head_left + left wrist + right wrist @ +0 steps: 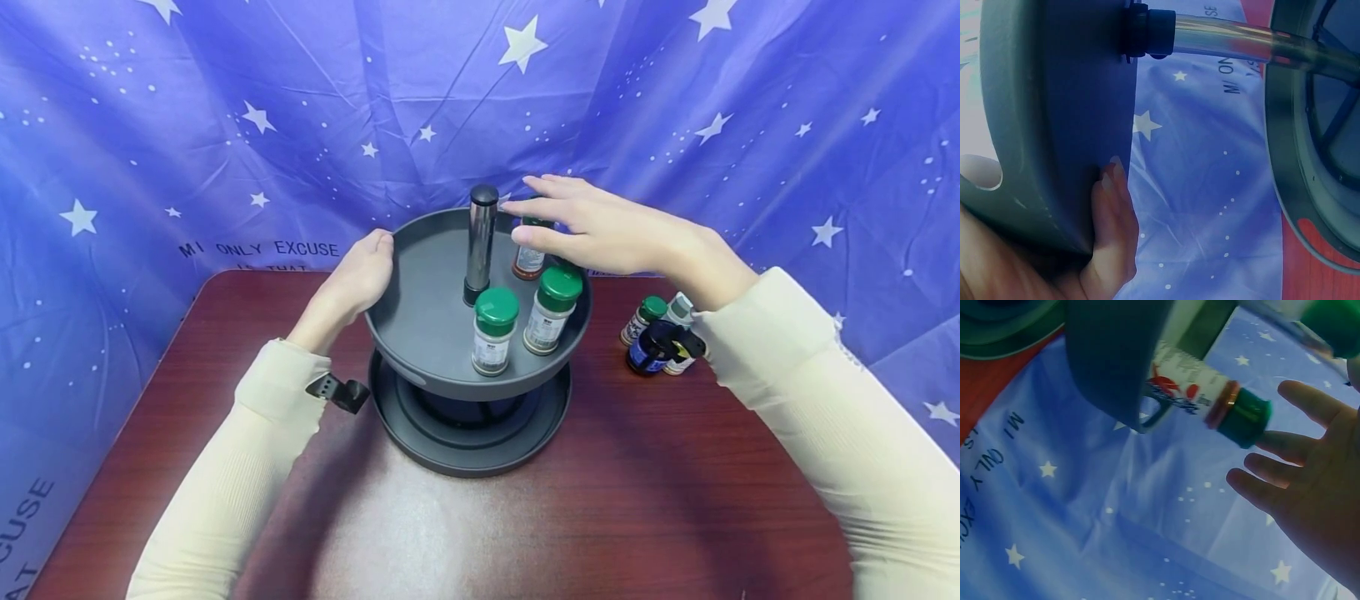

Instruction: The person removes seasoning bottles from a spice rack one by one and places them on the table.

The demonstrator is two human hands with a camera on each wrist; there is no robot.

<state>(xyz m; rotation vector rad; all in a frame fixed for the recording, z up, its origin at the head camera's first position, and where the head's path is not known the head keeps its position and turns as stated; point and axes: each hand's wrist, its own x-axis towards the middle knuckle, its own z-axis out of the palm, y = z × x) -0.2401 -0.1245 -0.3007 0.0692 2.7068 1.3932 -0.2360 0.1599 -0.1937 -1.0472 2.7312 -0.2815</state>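
We judge we are placing spice jars (492,342) on the upper tray (423,333) of a two-tier stand (480,246), at two, four and six o'clock; our left hand (367,271) grips the rim at ten; our right hand (600,221), fingers spread, holding nothing, hovers by the two-o'clock jar; fetching more from the table (225,358) probably calls for swinging it towards three.
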